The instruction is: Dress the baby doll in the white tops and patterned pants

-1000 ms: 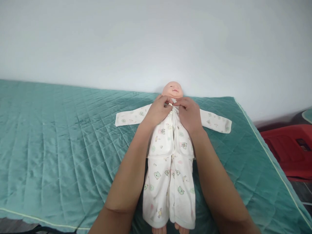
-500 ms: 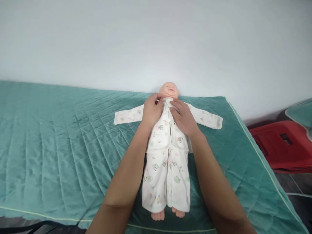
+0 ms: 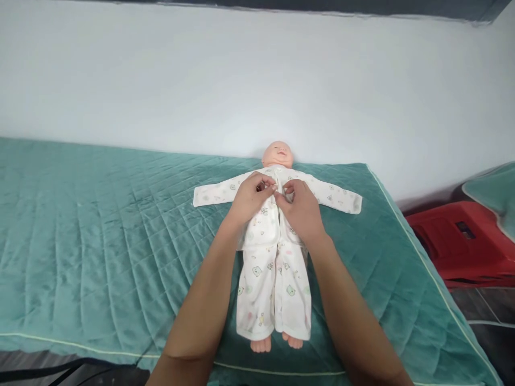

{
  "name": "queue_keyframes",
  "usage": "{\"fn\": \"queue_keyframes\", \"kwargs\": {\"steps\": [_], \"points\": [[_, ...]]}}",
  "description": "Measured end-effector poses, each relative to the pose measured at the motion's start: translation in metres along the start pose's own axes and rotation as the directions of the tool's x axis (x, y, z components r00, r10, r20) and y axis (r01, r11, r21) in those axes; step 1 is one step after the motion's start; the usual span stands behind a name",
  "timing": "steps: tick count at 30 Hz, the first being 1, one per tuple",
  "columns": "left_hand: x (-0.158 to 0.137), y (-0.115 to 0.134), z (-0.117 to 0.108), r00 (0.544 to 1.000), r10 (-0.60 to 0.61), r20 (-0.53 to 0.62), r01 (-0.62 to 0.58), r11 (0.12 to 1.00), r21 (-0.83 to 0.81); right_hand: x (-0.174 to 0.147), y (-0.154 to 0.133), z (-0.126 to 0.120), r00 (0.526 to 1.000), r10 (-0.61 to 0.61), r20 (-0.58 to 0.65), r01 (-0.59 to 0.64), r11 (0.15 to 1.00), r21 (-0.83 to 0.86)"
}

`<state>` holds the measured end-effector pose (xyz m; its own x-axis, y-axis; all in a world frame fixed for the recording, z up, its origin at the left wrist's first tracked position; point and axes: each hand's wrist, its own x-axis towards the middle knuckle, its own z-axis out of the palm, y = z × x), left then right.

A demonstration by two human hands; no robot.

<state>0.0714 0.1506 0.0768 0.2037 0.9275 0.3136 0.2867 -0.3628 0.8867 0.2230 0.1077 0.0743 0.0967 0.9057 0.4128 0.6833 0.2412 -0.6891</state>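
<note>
A baby doll [image 3: 277, 154] lies on its back, head toward the wall and bare feet toward me. It wears a white printed jacket [image 3: 263, 228] and matching trousers [image 3: 257, 289], with the sleeves spread out to both sides. My left hand [image 3: 252, 197] pinches the jacket's front edge at the chest, thumb and index finger together. Opposite it, my right hand [image 3: 300, 206] has its fingers closed on the other front edge. The fingertips of both hands nearly meet at the front opening, and the fastening between them is too small to make out.
A green quilted cover [image 3: 100, 241] spreads under the doll, its edge running down the right side. Behind stands a white wall [image 3: 201, 80]. A red plastic chair or stool [image 3: 462, 241] is beyond the right edge. A dark strap [image 3: 60, 370] lies at the lower left.
Both hands have moved down from the jacket's collar to the chest, uncovering the neckline. My right fingers, flatter before, are now bent in at the front edge. The camera view has tilted up slightly.
</note>
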Motion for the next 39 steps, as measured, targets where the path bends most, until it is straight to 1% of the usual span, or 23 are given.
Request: {"fn": "queue_keyframes", "kwargs": {"steps": [2,4,7,9,11,13,15,18,21,25,28,32,36,39], "points": [[0.0,0.0,-0.002,0.999,-0.035,0.029,0.036,0.999,-0.025,0.001,-0.002,0.001,1.0,0.022,0.006,-0.022,0.998,-0.051],[0.001,0.001,-0.002,0.996,-0.074,0.051,0.077,0.996,-0.046,0.002,-0.005,0.003,0.998,0.065,-0.021,-0.066,0.994,-0.085],[0.003,0.003,-0.002,0.992,-0.106,0.065,0.109,0.992,-0.056,0.005,-0.007,0.005,0.992,0.114,-0.059,-0.117,0.991,-0.057],[0.004,0.004,-0.001,0.992,-0.111,0.052,0.115,0.991,-0.066,0.007,-0.005,0.003,0.988,0.143,-0.052,-0.14,0.989,0.044],[0.004,0.004,0.0,0.993,-0.113,0.027,0.115,0.99,-0.087,0.01,-0.002,0.001,0.982,0.19,-0.012,-0.184,0.961,0.208],[0.004,0.006,0.002,0.994,-0.108,0.006,0.108,0.988,-0.109,0.013,0.002,-0.003,0.97,0.235,0.057,-0.238,0.896,0.374],[0.003,0.009,0.005,0.995,-0.098,-0.01,0.096,0.988,-0.121,0.015,0.005,-0.006,0.959,0.253,0.123,-0.281,0.828,0.484],[0.002,0.012,0.008,0.995,-0.103,-0.015,0.101,0.988,-0.121,0.016,0.009,-0.009,0.955,0.242,0.17,-0.296,0.782,0.549],[0.002,0.011,0.008,0.993,-0.117,-0.004,0.115,0.986,-0.121,0.016,0.011,-0.009,0.955,0.229,0.19,-0.297,0.765,0.571],[0.003,0.006,0.005,0.994,-0.107,0.036,0.11,0.984,-0.138,0.015,0.015,-0.007,0.955,0.211,0.208,-0.295,0.74,0.604],[0.004,0.003,0.004,0.993,-0.111,0.039,0.116,0.975,-0.19,0.015,0.016,-0.006,0.959,0.182,0.216,-0.278,0.751,0.599],[0.006,-0.001,0.005,0.991,-0.132,0.01,0.13,0.952,-0.277,0.015,0.014,-0.007,0.963,0.124,0.239,-0.24,0.798,0.553],[0.006,-0.001,0.006,0.989,-0.148,-0.01,0.138,0.94,-0.311,0.014,0.009,-0.008,0.959,0.119,0.259,-0.236,0.842,0.485],[0.006,0.0,0.004,0.99,-0.144,0.006,0.139,0.943,-0.301,0.014,0.006,-0.009,0.959,0.129,0.253,-0.229,0.879,0.419]]}}
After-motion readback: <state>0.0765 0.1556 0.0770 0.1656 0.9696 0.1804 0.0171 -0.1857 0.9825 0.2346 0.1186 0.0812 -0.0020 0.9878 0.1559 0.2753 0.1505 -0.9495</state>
